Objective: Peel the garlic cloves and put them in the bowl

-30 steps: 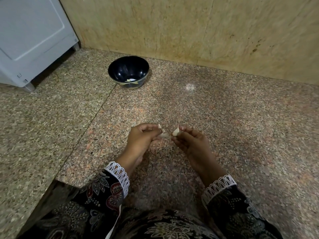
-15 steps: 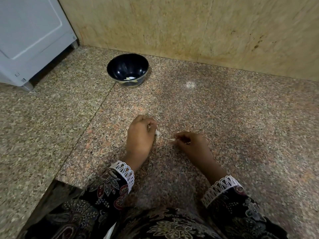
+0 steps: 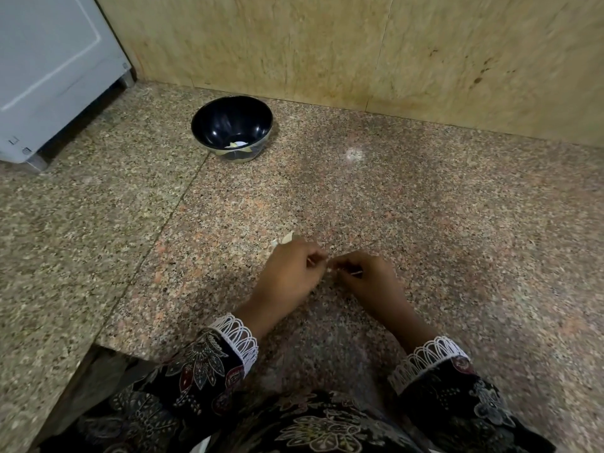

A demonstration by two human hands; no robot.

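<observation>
I see both hands lower than second ago: left hand (image 3: 291, 273) and right hand (image 3: 366, 277) pinching garlic clove (image 3: 330, 268); skin scrap (image 3: 283, 239) now on tabletop (image 3: 457, 223). Peeling ongoing, bowl (image 3: 209, 124) waits.

No legible text, labels, brands, nos. or signs found. Checked bowl (image 3: 231, 129), white cabinet (image 3: 49, 60), wall, granite surface: all blank or too blurred to read.

A home kitchen — speckled granite counter (image 3: 425, 207), stone backsplash (image 3: 327, 44), white appliance (image 3: 49, 60).
</observation>
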